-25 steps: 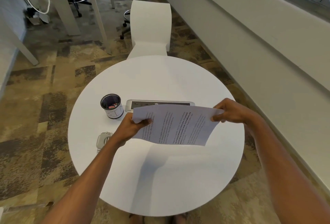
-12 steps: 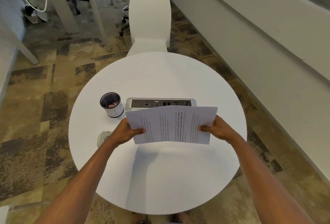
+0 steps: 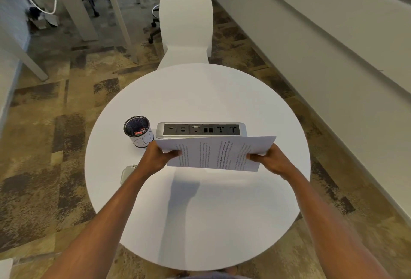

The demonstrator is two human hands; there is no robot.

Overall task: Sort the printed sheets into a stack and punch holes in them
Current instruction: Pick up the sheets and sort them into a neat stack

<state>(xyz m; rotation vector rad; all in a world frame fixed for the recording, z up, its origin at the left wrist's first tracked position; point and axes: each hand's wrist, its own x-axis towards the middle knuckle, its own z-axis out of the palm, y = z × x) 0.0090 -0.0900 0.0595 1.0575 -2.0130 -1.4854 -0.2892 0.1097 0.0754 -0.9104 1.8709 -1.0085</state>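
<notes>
I hold the printed sheets (image 3: 216, 153) upright above the round white table (image 3: 200, 212), text facing me. My left hand (image 3: 156, 157) grips their left edge and my right hand (image 3: 270, 159) grips their right edge. The sheets' bottom edge is close above the tabletop; whether it touches I cannot tell. A grey metal hole punch (image 3: 126, 173) lies on the table to the left, mostly hidden behind my left forearm.
A black mesh cup (image 3: 139, 131) stands left of a silver socket panel (image 3: 201, 129) set in the table just behind the sheets. A white chair (image 3: 185, 27) faces me across the table. A wall (image 3: 333, 56) runs along the right.
My right hand moved from the sheets' top right corner down to the right edge. The sheets went from tilted to level and squared between both hands, and lowered slightly.
</notes>
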